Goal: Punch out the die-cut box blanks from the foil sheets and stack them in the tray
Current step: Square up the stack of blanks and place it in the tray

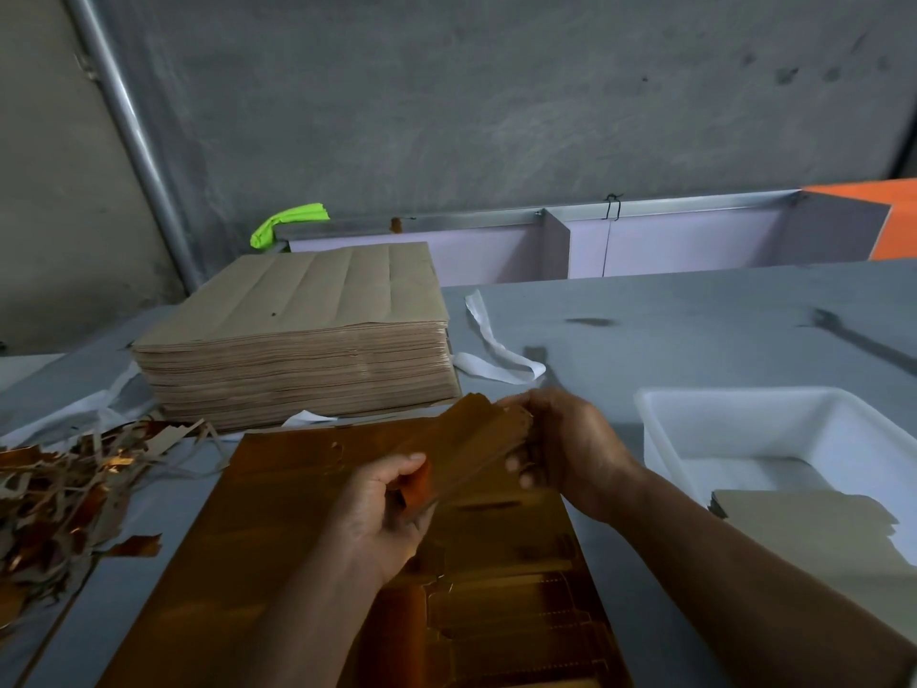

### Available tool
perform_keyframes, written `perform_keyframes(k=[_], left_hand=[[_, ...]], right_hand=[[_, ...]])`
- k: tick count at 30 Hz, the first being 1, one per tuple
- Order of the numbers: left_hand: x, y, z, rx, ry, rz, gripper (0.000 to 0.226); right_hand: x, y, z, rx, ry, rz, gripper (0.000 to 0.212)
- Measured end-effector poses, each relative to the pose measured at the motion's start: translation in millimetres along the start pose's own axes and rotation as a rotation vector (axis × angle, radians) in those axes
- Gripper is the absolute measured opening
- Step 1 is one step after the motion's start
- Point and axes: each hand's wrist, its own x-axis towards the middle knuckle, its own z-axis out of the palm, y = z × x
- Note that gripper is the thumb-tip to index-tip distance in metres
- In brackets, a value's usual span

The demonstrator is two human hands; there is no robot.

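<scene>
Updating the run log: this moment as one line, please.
left hand: grips box blanks | right hand: grips box blanks | foil sheet: flat on table | white tray: holds stacked blanks

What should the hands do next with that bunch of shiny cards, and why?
Probably carry the bundle of blanks to the right and lay it in the white tray. The left hand and right hand grip it, lifted above the foil sheet, and the tray already holds a stack.
</scene>
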Motion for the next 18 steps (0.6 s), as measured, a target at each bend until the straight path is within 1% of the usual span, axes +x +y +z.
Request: perform_keyframes(k=[1,2,5,6,7,9,11,12,13,16,18], left_hand=[[-0.8,0.3,-0.8,-0.037,-0.005,-0.022,0.046],[-1.6,0.3,-1.5,-0.069,-0.029,-0.052,0.044],[-3.1,-1.1,-2.1,-0.147,-0.121,-0.180,0.041],[-2.9,-1.6,-1.4,-0.169,-0.152,-0.228,0.040],[-2.9,-2.0,-0.7,-0.186,-0.182,-0.275,0.037],[-2.7,-2.9,-0.3,-0.207,-0.233,-0.354,0.034],[-0.8,-4.1,-3.8,-0.222,-0.246,-0.404,0.037],[-0.2,-4.2,-6.1,-0.200,-0.246,-0.419,0.038],[-0.3,-3.7,-8.1,-0.150,-0.254,-0.428,0.038],[-0.1,0.2,-12.7,0.139,-0.300,-0.393,0.035],[-1.2,6.6,-13.0,0.339,-0.292,-0.293,0.033]], right_hand=[[0.4,-0.6,-0.3,0.011,-0.001,-0.017,0.028],[0.8,-0.5,-0.7,-0.015,-0.006,-0.033,0.028],[1.9,5.0,-1.6,-0.153,-0.064,-0.085,0.054],[1.5,6.8,-1.7,-0.173,-0.098,-0.092,0.060],[0.8,7.6,-1.4,-0.168,-0.138,-0.088,0.060],[-1.1,6.5,-1.9,-0.131,-0.229,-0.088,0.045],[-3.0,3.8,-2.6,-0.113,-0.303,-0.120,0.031],[-3.0,3.1,-3.3,-0.112,-0.319,-0.133,0.030],[-2.3,2.9,-4.3,-0.113,-0.320,-0.136,0.034],[-0.8,3.6,-5.2,-0.103,-0.301,-0.076,0.056],[-1.4,3.2,-4.0,-0.137,-0.305,-0.065,0.053]])
